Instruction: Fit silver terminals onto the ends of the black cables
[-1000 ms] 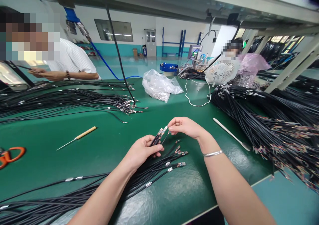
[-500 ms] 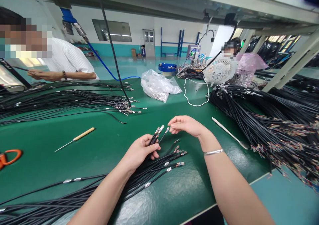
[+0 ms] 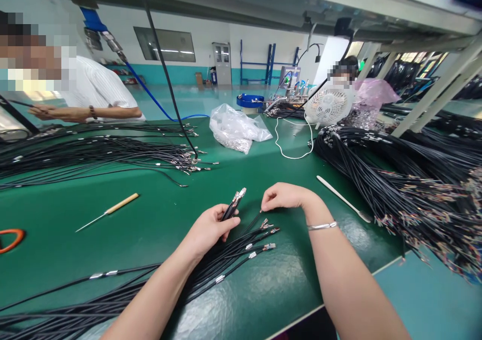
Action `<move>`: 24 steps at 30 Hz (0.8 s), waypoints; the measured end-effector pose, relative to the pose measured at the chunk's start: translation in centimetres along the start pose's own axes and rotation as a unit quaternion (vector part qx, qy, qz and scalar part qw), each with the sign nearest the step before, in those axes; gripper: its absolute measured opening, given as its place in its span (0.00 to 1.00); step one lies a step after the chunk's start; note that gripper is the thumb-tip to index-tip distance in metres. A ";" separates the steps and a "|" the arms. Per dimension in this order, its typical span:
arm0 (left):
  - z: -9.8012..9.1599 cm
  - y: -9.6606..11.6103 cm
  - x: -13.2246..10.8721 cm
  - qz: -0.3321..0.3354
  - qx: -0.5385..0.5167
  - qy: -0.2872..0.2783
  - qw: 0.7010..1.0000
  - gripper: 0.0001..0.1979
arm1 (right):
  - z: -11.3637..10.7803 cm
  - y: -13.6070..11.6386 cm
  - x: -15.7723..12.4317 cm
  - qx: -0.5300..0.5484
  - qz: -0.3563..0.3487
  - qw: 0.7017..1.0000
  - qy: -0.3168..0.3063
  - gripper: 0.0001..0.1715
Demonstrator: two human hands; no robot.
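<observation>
My left hand (image 3: 209, 228) is closed round a small bunch of black cables (image 3: 230, 207) whose metal-tipped ends stick up past the fingers. My right hand (image 3: 286, 197) has dropped to the green mat and pinches the tip of one cable end (image 3: 259, 213) lying there. More black cables with silver ferrules (image 3: 241, 252) fan out on the mat just below both hands and trail off to the lower left.
A wooden-handled awl (image 3: 109, 211) lies left of my hands, orange scissors (image 3: 9, 238) at the far left edge, a white flat tool (image 3: 342, 198) to the right. Big cable piles (image 3: 410, 179) fill the right side and back left (image 3: 94, 151). A plastic bag (image 3: 237, 127), fan (image 3: 326, 107), two other people behind.
My right hand let go near the raised bunch and moved down to a cable end on the mat. The left hand kept its bunch and shifted slightly.
</observation>
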State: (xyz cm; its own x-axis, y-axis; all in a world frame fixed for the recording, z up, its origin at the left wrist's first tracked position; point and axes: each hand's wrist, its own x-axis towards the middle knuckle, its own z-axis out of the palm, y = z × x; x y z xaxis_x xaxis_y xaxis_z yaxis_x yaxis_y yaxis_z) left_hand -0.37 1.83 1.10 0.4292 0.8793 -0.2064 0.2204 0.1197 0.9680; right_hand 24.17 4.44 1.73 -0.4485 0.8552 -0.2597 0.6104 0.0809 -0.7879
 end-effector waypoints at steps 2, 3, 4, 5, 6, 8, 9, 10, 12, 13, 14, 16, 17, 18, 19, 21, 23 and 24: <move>0.1 0.0 -0.1 0.005 0.021 -0.002 1.000 0.11 | 0.0 -0.5 -0.1 0.059 -0.009 0.998 0.017 0.13; 0.2 -0.1 -0.1 0.009 0.027 -0.005 1.000 0.11 | 0.0 -0.7 -0.2 0.089 -0.016 0.996 0.022 0.14; 0.2 -0.1 -0.2 0.013 0.032 -0.011 0.999 0.11 | 0.0 -1.0 -0.2 0.114 -0.023 0.993 0.025 0.15; 0.2 -0.1 -0.2 0.015 0.033 -0.021 0.999 0.10 | 0.0 -1.2 -0.3 0.133 -0.029 0.990 0.028 0.16; 0.2 -0.2 -0.2 0.013 0.029 -0.033 0.999 0.10 | 0.0 -1.4 -0.3 0.151 -0.035 0.987 0.032 0.16; 0.3 -0.2 -0.3 0.003 0.007 -0.059 0.998 0.11 | 0.2 -1.7 -0.3 0.183 -0.043 0.981 0.044 0.17; 0.2 -0.2 -0.4 -0.002 -0.008 -0.068 0.998 0.11 | 0.2 -1.7 -0.2 0.197 -0.047 0.978 0.049 0.17; 0.2 -0.2 -0.4 -0.007 -0.021 -0.072 0.997 0.12 | 0.3 -1.8 -0.2 0.210 -0.053 0.975 0.054 0.17; 0.2 -0.2 -0.5 -0.006 -0.037 -0.069 0.997 0.12 | 0.5 -1.9 -0.1 0.231 -0.067 0.969 0.061 0.16; 0.2 -0.1 -0.6 -0.006 -0.043 -0.068 0.997 0.12 | 0.6 -2.0 0.0 0.240 -0.073 0.966 0.064 0.15; 0.1 -0.1 -0.6 -0.007 -0.050 -0.069 0.996 0.11 | 0.6 -2.1 0.0 0.249 -0.078 0.963 0.067 0.15; 0.1 0.0 -0.6 -0.010 -0.061 -0.070 0.996 0.11 | 0.7 -2.3 0.0 0.263 -0.086 0.958 0.077 0.15; 0.0 0.0 -0.6 -0.012 -0.065 -0.070 0.995 0.12 | 0.8 -2.3 0.0 0.268 -0.089 0.956 0.081 0.15; 0.0 0.0 -0.6 -0.013 -0.068 -0.069 0.995 0.12 | 0.8 -2.4 0.1 0.272 -0.091 0.954 0.084 0.15; -0.1 0.1 -0.5 -0.013 -0.069 -0.068 0.995 0.12 | 0.8 -2.4 0.1 0.275 -0.094 0.953 0.085 0.15; -0.1 0.1 -0.5 -0.012 -0.072 -0.069 0.995 0.12 | 0.8 -2.5 0.1 0.278 -0.103 0.951 0.086 0.15; -0.1 0.1 -0.5 -0.012 -0.072 -0.070 0.995 0.12 | 0.8 -2.5 0.1 0.275 -0.112 0.951 0.089 0.15; -0.1 0.1 -0.5 -0.012 -0.073 -0.068 0.995 0.12 | 0.8 -2.6 0.1 0.272 -0.115 0.951 0.091 0.14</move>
State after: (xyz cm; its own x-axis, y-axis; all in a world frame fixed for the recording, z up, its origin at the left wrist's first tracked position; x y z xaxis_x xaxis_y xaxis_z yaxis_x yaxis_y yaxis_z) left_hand -0.60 1.48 1.34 0.5423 0.8060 -0.2374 0.1072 0.2139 0.9710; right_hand 22.00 3.92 3.23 -0.3786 0.9254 0.0157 0.0603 0.0416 -0.9973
